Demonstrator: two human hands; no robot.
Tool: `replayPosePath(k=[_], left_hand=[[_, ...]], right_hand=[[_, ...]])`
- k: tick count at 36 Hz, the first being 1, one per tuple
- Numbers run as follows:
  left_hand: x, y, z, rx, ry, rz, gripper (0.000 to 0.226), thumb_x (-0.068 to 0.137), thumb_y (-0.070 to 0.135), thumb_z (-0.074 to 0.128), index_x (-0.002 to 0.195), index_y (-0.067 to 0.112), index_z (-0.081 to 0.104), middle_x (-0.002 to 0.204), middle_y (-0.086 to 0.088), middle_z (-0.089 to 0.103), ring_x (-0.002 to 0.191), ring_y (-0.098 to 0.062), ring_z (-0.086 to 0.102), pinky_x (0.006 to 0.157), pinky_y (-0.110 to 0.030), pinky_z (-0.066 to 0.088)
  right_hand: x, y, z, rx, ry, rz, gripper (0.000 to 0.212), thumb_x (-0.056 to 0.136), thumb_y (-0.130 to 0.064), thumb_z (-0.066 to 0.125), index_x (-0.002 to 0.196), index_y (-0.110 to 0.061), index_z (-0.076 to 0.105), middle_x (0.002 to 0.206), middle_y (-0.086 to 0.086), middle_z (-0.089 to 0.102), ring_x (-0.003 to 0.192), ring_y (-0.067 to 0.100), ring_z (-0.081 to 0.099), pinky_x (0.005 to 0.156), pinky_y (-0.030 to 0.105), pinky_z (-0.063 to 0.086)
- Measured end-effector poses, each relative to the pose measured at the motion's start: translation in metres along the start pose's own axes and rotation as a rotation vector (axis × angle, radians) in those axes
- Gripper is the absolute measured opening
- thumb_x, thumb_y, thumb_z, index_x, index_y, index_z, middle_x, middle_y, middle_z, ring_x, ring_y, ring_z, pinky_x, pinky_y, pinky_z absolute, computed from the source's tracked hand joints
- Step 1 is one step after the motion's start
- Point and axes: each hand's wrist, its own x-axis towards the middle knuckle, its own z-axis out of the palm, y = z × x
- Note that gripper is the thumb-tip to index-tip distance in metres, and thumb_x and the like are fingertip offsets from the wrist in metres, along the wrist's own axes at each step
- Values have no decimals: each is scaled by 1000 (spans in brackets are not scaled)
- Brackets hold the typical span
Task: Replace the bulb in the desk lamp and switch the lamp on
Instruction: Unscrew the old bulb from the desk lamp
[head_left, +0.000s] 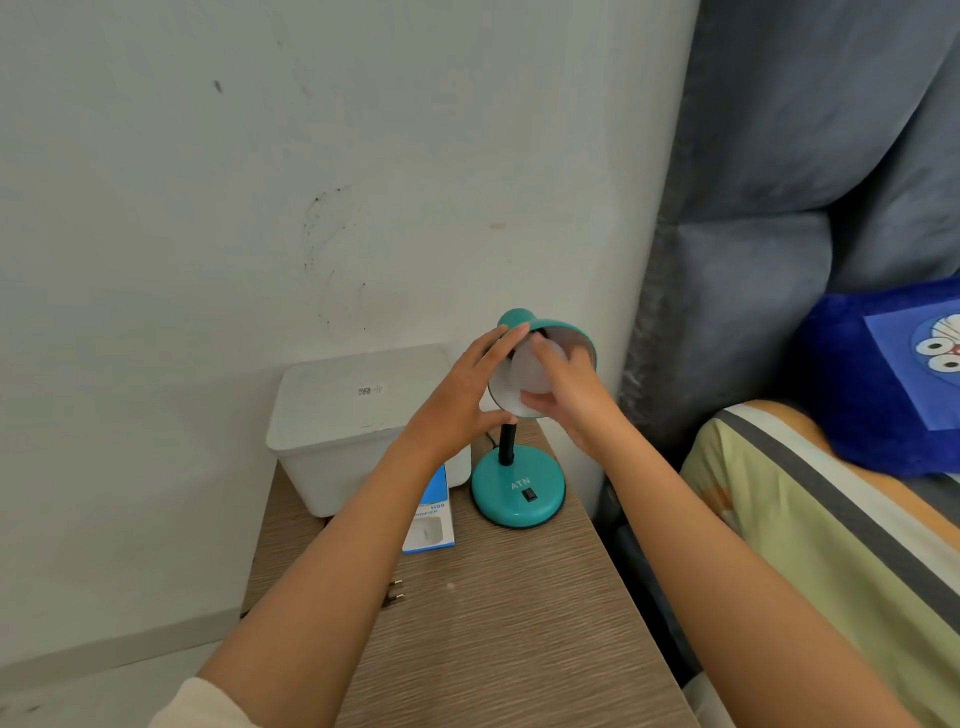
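Right hand (563, 384) around bulb (530, 376)

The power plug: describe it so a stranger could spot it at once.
Start at the wood-grain bedside table, whose far end holds a teal desk lamp. Near its left edge lies the dark two-pin power plug, loose, nearer the camera than the blue-and-white cardboard box.

desk lamp (519, 488): teal, round base with black rocker switch and "ATN" lettering, standing on wooden tabletop near the wall | neck: short, black, upright | shade (563, 332): teal outside, white inside, tilted, opening facing the camera | bulb (532, 371): white, rounded, sitting inside the shade opening
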Motion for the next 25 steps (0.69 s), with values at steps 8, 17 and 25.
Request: replayPosePath(k=[8,17,25], left_hand=[[1,-2,0,7,5,2,95,75,16,77,142,45,17,149,2,29,137,-5,27,106,-6,22],[2,-2,0,7,4,2,96,75,16,77,141,49,15,148,2,29,135,-5,28,107,-10,24],[1,-2,0,11,7,16,97,73,12,78,142,43,18,147,3,30,132,2,26,104,-3,21]], right_hand=[[-4,2,-3,273,-139,124,28,92,-31,53,115,-16,50,125,10,48,116,24,51,83,32,55],[-2,-4,-1,373,-139,218,51,92,-37,51,133,-10,38,129,10,44,118,28,50,88,41,55],[-3,-3,0,102,-17,93,49,90,-38,53,130,-12,41,131,11,47,111,23,51,70,30,57]])
